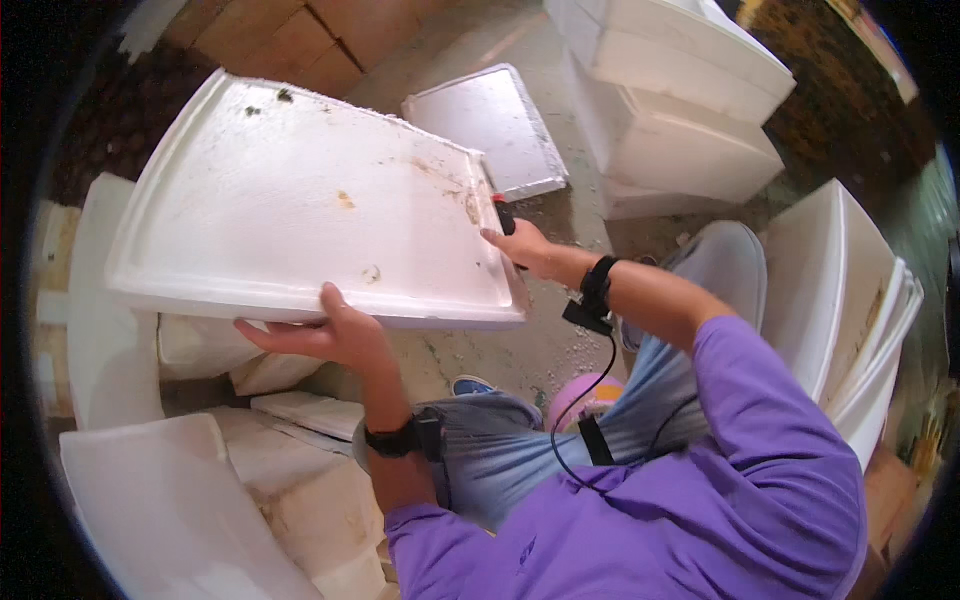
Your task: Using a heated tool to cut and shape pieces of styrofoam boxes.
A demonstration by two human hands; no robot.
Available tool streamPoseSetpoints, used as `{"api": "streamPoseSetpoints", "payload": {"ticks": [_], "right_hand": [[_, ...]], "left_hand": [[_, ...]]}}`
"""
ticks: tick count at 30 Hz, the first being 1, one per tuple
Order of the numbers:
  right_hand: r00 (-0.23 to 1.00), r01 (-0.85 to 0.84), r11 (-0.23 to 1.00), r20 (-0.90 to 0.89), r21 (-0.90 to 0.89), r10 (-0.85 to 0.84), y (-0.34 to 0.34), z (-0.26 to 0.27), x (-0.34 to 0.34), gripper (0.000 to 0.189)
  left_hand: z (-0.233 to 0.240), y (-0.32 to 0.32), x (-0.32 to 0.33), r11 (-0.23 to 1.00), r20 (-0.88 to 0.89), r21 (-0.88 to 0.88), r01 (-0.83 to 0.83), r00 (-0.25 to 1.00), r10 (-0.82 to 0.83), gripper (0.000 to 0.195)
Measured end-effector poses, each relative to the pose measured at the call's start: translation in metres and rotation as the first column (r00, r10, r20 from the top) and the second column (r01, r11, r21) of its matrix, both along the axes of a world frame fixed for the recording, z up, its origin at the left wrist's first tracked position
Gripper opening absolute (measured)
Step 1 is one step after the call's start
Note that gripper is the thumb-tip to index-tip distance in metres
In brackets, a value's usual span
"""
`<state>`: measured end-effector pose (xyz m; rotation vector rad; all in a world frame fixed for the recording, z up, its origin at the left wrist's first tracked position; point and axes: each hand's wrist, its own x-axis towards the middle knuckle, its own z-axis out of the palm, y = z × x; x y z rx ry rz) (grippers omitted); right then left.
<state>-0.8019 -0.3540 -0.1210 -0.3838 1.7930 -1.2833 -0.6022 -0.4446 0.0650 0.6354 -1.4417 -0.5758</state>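
A large white foam lid (300,202) with a raised rim is held up before me, its face soiled with dark and yellowish marks. My left hand (337,330) grips its near long edge, thumb on the rim and fingers beneath. At the lid's right end my right hand (525,246) is closed around a black-handled tool (506,217) with a bit of red at its top. The right thumb touches the rim. Much of the tool is hidden by the hand and the lid, so its kind is unclear.
Another foam lid (487,127) lies on the concrete floor (465,360) among white crumbs. Stacked foam boxes (675,135) stand ahead right. More foam pieces lean at my right (817,292) and lower left (172,510). Cardboard boxes (277,45) are at the back. A pink round object (574,397) sits between my legs.
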Motion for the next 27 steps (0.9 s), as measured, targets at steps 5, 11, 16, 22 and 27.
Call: {"api": "streamPoseSetpoints", "payload": {"ticks": [5, 11, 16, 22, 27], "right_hand": [[0.989, 0.058, 0.998, 0.135, -0.008, -0.057, -0.040, -0.071, 0.003, 0.031], [0.999, -0.047, 0.994, -0.015, 0.097, 0.048, -0.022, -0.141, -0.036, 0.021], [0.973, -0.227, 0.942, 0.098, 0.247, 0.209, -0.009, -0.207, -0.040, 0.036], [0.850, -0.507, 0.773, 0.075, 0.381, 0.521, -0.014, -0.265, -0.012, 0.024], [0.750, -0.516, 0.667, -0.092, 0.539, 0.655, -0.021, -0.268, 0.007, 0.036]], "left_hand": [[-0.018, -0.006, 0.022, 0.986, 0.196, -0.160, -0.057, 0.977, 0.088, 0.088], [-0.015, -0.108, 0.124, 0.792, -0.076, 0.141, 0.594, 0.804, -0.589, 0.067], [0.016, -0.146, 0.092, 0.938, 0.674, 0.339, 0.075, 0.676, -0.298, 0.057], [0.049, -0.070, 0.001, 0.502, -0.007, 0.839, 0.211, 0.927, -0.376, 0.075], [0.038, -0.059, -0.020, 0.609, 0.096, 0.764, 0.213, 0.896, -0.433, 0.098]]}}
